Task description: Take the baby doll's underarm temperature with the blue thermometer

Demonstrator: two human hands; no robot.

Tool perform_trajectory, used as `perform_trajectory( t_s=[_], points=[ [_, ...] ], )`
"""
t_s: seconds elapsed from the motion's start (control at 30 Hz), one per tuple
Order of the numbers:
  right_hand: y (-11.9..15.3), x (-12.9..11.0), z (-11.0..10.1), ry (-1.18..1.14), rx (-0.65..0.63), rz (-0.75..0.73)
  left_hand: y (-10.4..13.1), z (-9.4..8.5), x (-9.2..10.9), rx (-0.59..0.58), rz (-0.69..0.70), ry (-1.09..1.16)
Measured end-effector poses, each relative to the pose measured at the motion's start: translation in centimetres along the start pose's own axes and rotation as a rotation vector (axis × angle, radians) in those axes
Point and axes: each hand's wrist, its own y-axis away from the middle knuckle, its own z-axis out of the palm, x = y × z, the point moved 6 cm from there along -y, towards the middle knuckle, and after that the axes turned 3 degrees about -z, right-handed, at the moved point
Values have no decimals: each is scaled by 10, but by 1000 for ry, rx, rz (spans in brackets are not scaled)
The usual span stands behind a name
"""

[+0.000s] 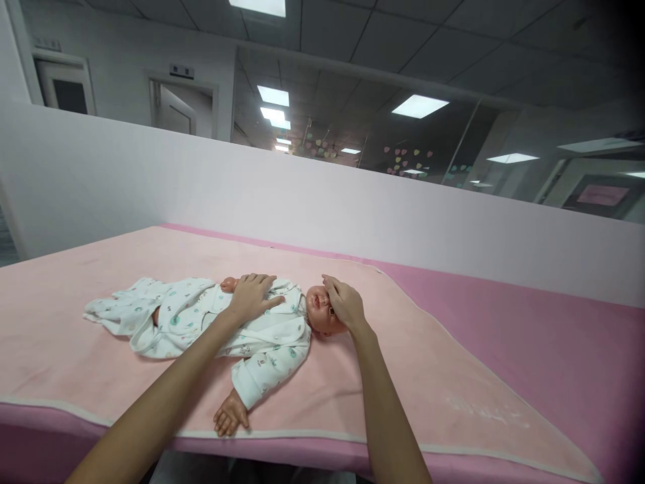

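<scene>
Resting unclenched | left hand (252, 296) on doll (275, 329) | right hand (345, 302) on its head (316, 310) | lettering (488, 411) on blanket (413, 363) seemingly illegible

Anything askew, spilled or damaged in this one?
No spill or damage stands out. Only the doll's outfit looks slightly askew: rumpled lower down, where a brownish patch shows through a gap.

A plastic doll (277, 326) in white printed clothes (189, 316) lies head (317, 306) toward three o'clock, left hand (252, 296) on chest, right hand (345, 302) over forehead.
</scene>
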Motion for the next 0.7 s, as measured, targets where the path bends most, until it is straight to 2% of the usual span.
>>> perform_trajectory(
  t_s=[0.2, 0.37, 0.57, 0.7],
  points=[
    [0, 0, 3, 31, -38, -12, 1, 0, 0, 2, -3, 0],
    [-1, -1, -2, 42, 51, -19, 0, 0, 0, 0, -5, 1],
    [1, 0, 3, -22, -56, -5, 0, -1, 0, -7, -5, -5],
    [1, -1, 3, -22, -40, -31, 0, -1, 1, 6, -6, -4]
  ],
)
